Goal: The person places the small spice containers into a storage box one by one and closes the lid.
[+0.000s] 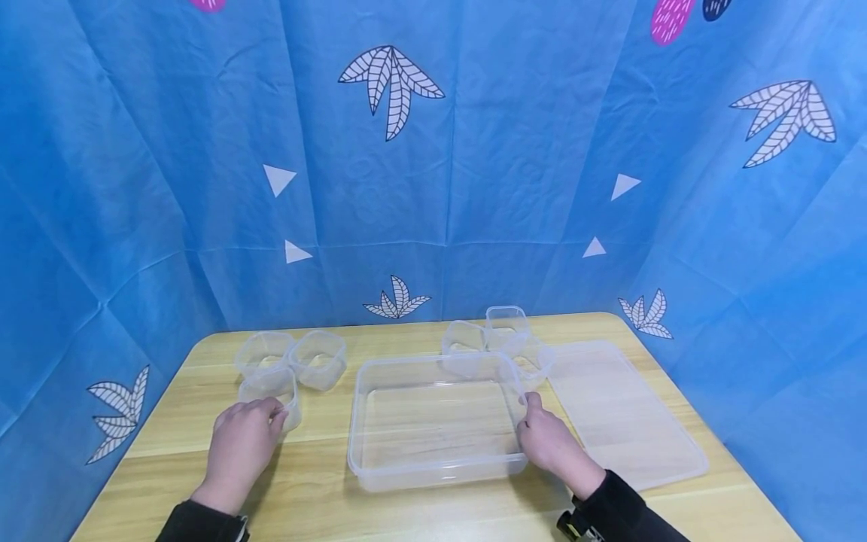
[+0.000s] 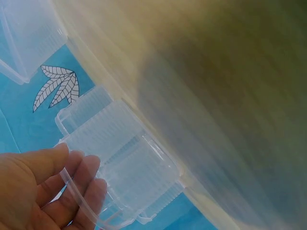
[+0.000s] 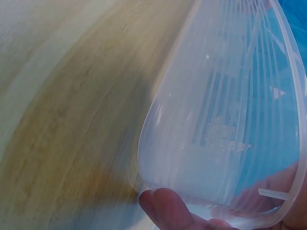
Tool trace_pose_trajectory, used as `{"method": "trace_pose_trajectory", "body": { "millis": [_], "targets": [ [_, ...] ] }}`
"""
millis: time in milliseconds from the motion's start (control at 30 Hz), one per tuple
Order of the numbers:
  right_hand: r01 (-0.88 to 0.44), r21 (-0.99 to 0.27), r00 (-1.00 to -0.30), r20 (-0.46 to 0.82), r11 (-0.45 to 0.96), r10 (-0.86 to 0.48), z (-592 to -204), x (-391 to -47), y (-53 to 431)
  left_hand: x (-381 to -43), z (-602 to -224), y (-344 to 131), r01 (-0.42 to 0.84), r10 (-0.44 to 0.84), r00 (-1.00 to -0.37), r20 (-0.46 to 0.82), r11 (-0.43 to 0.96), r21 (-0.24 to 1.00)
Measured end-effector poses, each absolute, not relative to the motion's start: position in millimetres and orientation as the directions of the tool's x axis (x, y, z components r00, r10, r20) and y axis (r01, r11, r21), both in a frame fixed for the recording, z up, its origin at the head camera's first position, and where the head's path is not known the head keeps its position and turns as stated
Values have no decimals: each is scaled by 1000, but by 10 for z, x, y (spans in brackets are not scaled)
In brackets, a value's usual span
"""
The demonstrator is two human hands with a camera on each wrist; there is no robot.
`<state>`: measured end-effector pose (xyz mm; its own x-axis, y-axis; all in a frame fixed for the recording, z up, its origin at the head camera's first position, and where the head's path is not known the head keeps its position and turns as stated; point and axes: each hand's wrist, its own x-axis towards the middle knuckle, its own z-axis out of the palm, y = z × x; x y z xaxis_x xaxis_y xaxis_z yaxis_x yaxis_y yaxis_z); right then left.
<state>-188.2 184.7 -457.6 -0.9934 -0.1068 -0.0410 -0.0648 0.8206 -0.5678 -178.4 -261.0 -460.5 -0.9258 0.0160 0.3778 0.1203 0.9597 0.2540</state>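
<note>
My left hand (image 1: 244, 444) pinches the rim of a small clear plastic container (image 1: 293, 410), the front one of three at the left of the table. In the left wrist view, thumb and fingers (image 2: 98, 189) close over the rim of that container (image 2: 144, 167). Toward the middle stands a large clear rectangular container (image 1: 433, 473), with nothing inside. Its right wall is gripped by my right hand (image 1: 552, 440). The right wrist view shows fingers (image 3: 168, 208) under a corner of the large container (image 3: 187, 139), the thumb partly hidden.
Two more small containers (image 1: 262, 346) (image 1: 321, 369) stand behind the left one. Three others (image 1: 463, 339) (image 1: 506, 322) (image 1: 531, 360) cluster behind the large container's right corner. A flat clear lid (image 1: 623, 406) lies at the right. Blue patterned cloth (image 1: 433, 188) hangs around the wooden table (image 1: 311, 482).
</note>
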Motion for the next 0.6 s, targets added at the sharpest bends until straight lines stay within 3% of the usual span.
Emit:
{"method": "trace_pose_trajectory", "body": {
  "millis": [600],
  "targets": [
    [-60,-571,-993,-49,818,-107,-4570,-1887,1846,-1757,-4552,-2590,148,29,-914,405,953,264]
  ]
}}
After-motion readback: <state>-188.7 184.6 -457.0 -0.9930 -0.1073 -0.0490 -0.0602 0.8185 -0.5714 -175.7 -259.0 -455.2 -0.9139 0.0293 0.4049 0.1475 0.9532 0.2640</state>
